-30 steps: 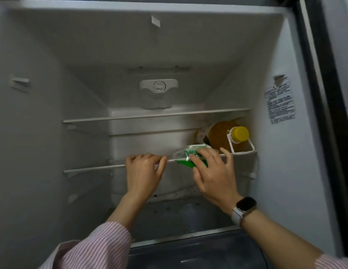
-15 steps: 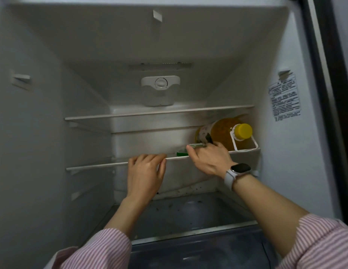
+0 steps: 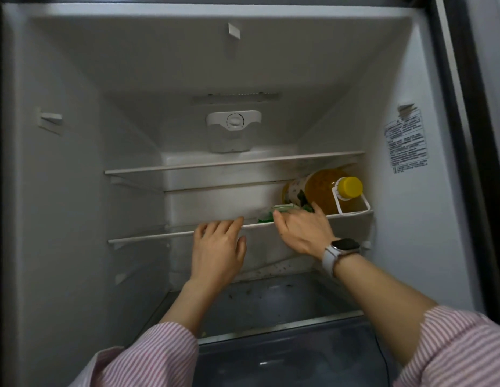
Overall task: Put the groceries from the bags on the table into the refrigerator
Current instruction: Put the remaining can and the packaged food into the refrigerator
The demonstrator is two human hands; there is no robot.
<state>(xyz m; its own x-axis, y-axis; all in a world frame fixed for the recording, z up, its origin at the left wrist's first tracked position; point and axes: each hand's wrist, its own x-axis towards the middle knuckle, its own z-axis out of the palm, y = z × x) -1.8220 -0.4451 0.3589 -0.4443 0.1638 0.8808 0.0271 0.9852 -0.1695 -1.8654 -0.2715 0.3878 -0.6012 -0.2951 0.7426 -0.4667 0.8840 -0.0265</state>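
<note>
A green packet (image 3: 267,217) lies on the middle shelf (image 3: 148,238) of the open refrigerator, just left of a yellow-capped oil bottle (image 3: 321,188) lying on its side. My right hand (image 3: 301,230) lies over the packet with spread fingers touching it, thumb at its left end; most of the packet is hidden under the hand. My left hand (image 3: 218,247) rests with its fingertips against the front edge of the same shelf, holding nothing.
An upper shelf (image 3: 232,163) sits above, with the thermostat dial (image 3: 234,121) on the back wall. Below the hands are the dirty compartment floor (image 3: 271,300) and a dark drawer cover (image 3: 285,356). A label (image 3: 406,143) is on the right wall.
My right hand has pushed the green packet back onto the shelf beside the bottle and its fingers have spread. My left hand's fingers have slid off the top of the shelf edge.
</note>
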